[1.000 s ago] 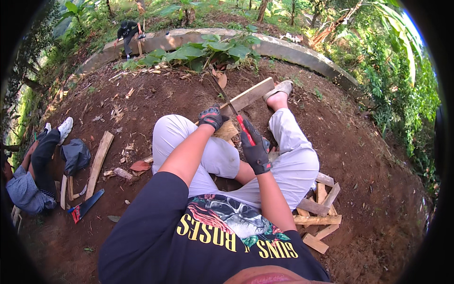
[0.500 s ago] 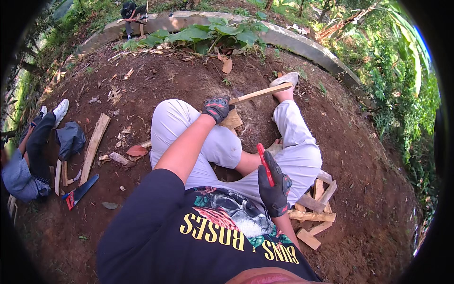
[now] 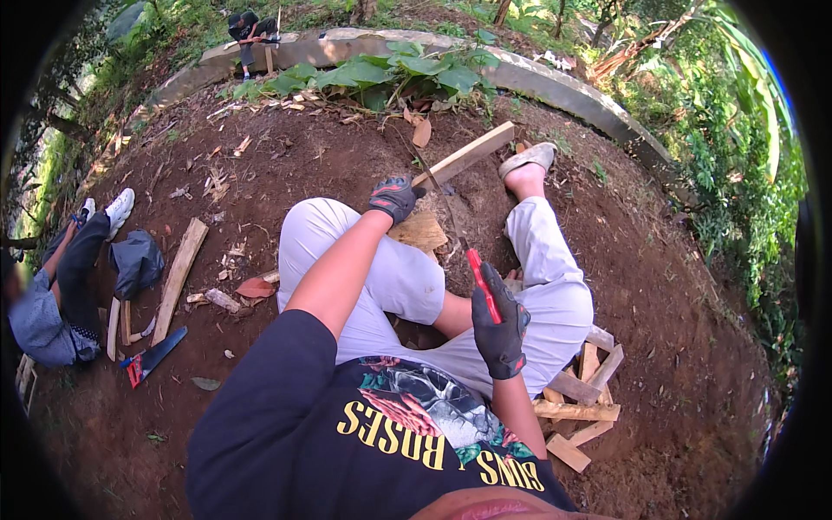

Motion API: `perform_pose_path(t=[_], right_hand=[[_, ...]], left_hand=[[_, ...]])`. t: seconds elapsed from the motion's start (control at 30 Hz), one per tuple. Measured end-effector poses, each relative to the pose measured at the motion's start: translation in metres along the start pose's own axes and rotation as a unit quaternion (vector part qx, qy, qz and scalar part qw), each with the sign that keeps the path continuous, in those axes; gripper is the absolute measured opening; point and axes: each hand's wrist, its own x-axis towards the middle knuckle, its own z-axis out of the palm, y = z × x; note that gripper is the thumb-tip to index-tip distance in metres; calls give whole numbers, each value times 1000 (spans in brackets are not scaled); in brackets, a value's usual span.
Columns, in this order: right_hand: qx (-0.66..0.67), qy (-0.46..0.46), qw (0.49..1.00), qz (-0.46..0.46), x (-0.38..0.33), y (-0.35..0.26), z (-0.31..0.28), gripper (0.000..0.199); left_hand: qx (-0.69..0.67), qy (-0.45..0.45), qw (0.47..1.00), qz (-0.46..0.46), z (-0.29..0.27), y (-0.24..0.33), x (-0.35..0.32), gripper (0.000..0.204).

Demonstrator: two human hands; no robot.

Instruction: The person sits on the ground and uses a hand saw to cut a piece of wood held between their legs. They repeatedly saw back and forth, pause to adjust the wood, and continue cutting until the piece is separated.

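Observation:
My left hand (image 3: pixel 394 199), in a black and grey glove, is closed round the near end of a squared wooden stick (image 3: pixel 472 154). The stick slants away to the right, its far end near my sandalled foot. Under that hand stands a chunky wooden block (image 3: pixel 419 231). My right hand (image 3: pixel 500 328), gloved too, grips the red handle (image 3: pixel 484 286) of a handsaw. Its thin dark blade (image 3: pixel 451 212) runs forward and crosses the stick just beyond my left hand. Whether the teeth are in the wood I cannot tell.
Cut wood pieces (image 3: pixel 585 399) lie heaped beside my right leg. On the left, a second saw (image 3: pixel 156 355) and a long plank (image 3: pixel 180 279) lie by a seated person (image 3: pixel 56 303). Another person (image 3: pixel 251 35) works near the low curved wall (image 3: pixel 555 82). Wood chips scatter the soil.
The stick's far end has swung forward and left, away from my foot. My right hand has moved slightly forward, and the saw blade now shows plainly across the stick.

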Motion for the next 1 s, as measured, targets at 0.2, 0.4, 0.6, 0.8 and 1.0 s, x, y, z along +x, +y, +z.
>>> perform_pose_path(t=[0.2, 0.4, 0.6, 0.8, 1.0], right_hand=[[3, 4, 997, -80, 68, 3, -5, 45], [24, 0, 998, -60, 106, 54, 43, 44], [10, -42, 998, -36, 112, 79, 74, 46], [19, -67, 997, 18, 122, 66, 59, 45], [31, -62, 997, 28, 101, 69, 65, 46]], left_hand=[[33, 101, 994, 13, -47, 8, 46, 40], [139, 92, 985, 49, -10, -34, 101, 28], [75, -38, 996, 35, 29, -40, 126, 38], [46, -35, 997, 40, 22, -43, 129, 43], [104, -19, 990, 99, 15, -64, 130, 43]])
